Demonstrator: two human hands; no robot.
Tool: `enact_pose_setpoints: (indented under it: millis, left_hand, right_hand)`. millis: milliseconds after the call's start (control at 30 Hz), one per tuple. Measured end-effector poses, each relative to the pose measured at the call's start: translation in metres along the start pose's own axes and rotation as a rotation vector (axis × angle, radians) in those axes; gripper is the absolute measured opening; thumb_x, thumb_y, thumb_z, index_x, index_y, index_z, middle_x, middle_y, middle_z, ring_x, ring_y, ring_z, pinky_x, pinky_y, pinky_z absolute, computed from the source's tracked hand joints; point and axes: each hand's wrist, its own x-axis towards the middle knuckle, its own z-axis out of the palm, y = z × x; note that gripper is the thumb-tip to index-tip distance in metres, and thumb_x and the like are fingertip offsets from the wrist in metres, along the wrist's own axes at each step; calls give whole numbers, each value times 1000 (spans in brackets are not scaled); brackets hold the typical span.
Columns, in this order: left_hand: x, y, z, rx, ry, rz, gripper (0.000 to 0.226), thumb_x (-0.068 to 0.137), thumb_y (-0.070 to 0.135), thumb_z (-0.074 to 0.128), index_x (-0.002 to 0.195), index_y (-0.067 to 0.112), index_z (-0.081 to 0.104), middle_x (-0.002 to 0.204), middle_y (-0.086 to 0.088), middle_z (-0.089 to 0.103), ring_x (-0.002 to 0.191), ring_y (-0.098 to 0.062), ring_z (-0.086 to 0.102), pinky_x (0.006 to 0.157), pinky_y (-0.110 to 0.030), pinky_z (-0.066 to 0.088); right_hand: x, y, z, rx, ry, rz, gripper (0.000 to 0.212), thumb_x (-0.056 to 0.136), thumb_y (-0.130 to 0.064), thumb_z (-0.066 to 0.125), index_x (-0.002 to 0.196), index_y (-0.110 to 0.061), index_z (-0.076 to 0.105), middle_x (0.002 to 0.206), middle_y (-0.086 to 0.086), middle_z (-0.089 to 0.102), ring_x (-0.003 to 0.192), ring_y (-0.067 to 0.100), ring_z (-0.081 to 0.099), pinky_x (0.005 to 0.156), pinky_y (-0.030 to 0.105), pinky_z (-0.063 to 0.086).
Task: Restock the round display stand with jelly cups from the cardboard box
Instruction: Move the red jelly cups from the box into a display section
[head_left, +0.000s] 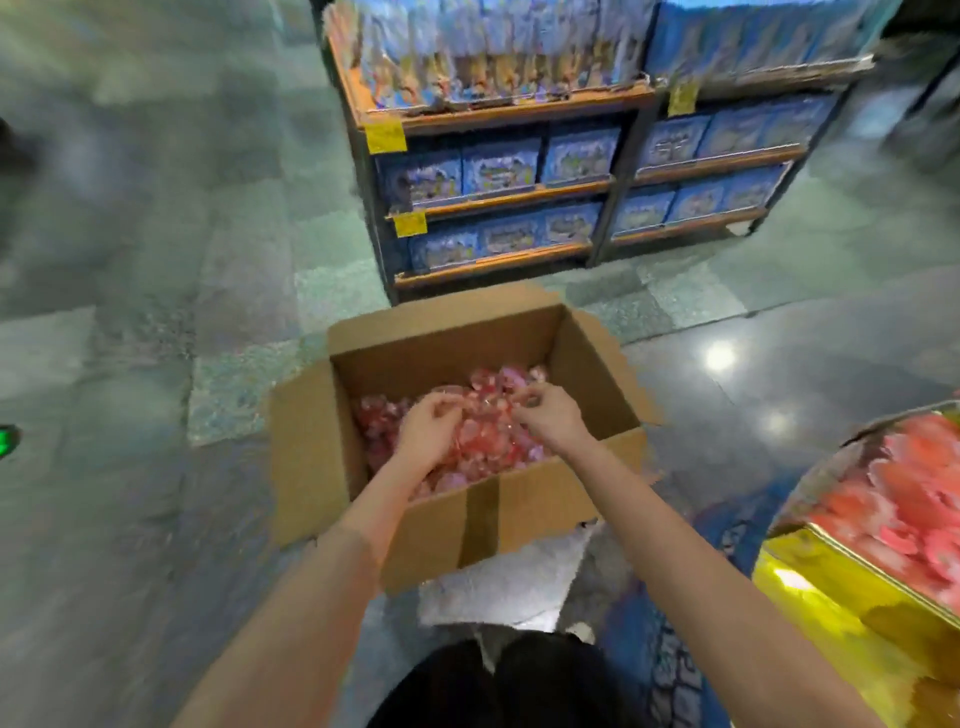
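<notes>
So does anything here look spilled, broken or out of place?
Nothing stands out. The cardboard box sits open on the floor, the jelly cups inside it, none seen spilled. Both hands are in the box. The display stand looks intact.

Both grips, the left hand (427, 434) and the right hand (551, 422), sit inside the cardboard box (441, 525) among the jelly cups (485, 441). Beyond them stands a shelf (498, 195); the display stand (852, 587) lies to their right.
</notes>
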Motion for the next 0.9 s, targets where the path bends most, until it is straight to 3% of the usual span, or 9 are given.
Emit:
enact_pose_setpoints:
  millis: [67,133,233,333,433,600,700,767,900]
  left_hand:
    - [-6,-35,-21,10,68,-96,14,94,18,57,91,30,64,107,1,68,96,-21,63,86,-33,49]
    - [-8,-72,-34,22,120,-175,19,93,13,56,90,29,64,110,-4,69,92,-28,65,81,-36,51]
    - [-12,-107,-42,13,146,-241,21,95,3,51,101,20,61,115,-6,65,75,-13,60,71,-32,51]
    - [-7,-132,-41,62,145,-249,22,96,5,50,107,21,59,113,0,63,86,-9,57,71,-22,44]
    - [1,-149,-36,136,157,-205,27,95,7,53,120,16,60,118,0,63,106,-15,59,83,-21,42]
    - [26,-182,-32,302,169,-41,37,91,6,58,126,14,58,121,-2,61,109,-15,56,94,-24,41]
    - [38,-207,-31,533,118,170,53,76,10,76,124,21,59,112,-1,66,102,-18,59,82,-38,54]
    - [38,-217,-27,624,145,281,65,66,17,85,124,20,56,110,-1,68,100,-17,58,78,-35,56]
    - [37,-217,-22,654,264,173,79,66,40,85,132,16,49,112,0,66,98,-17,62,78,-26,51]
  right_hand:
    - [2,-8,28,-78,-72,-23,2,82,-14,66,83,-13,65,77,-2,57,70,14,53,65,26,37]
    - [10,-7,53,-133,-118,-37,15,80,-9,66,73,-20,58,75,-5,54,64,11,50,61,27,36]
    - [23,3,80,-174,-185,14,19,80,-3,65,92,-17,60,82,-1,61,67,12,56,55,19,42]
    - [44,19,100,-236,-224,26,26,83,-11,69,105,-13,57,85,3,61,67,15,56,49,19,39]
    - [66,41,123,-322,-281,65,28,86,-14,67,112,-4,60,91,8,63,79,22,59,58,23,42]
    - [104,74,164,-426,-449,96,36,86,-6,64,122,-9,59,107,12,69,86,22,63,58,22,48]
    - [132,93,186,-521,-522,72,43,86,2,57,127,-10,58,117,11,66,104,25,63,81,26,51]
    - [148,101,198,-568,-554,37,43,87,2,55,129,-10,58,123,11,63,111,25,60,87,25,48]
    - [167,118,218,-679,-611,45,33,91,1,51,122,-7,58,104,13,63,99,28,61,79,28,45]
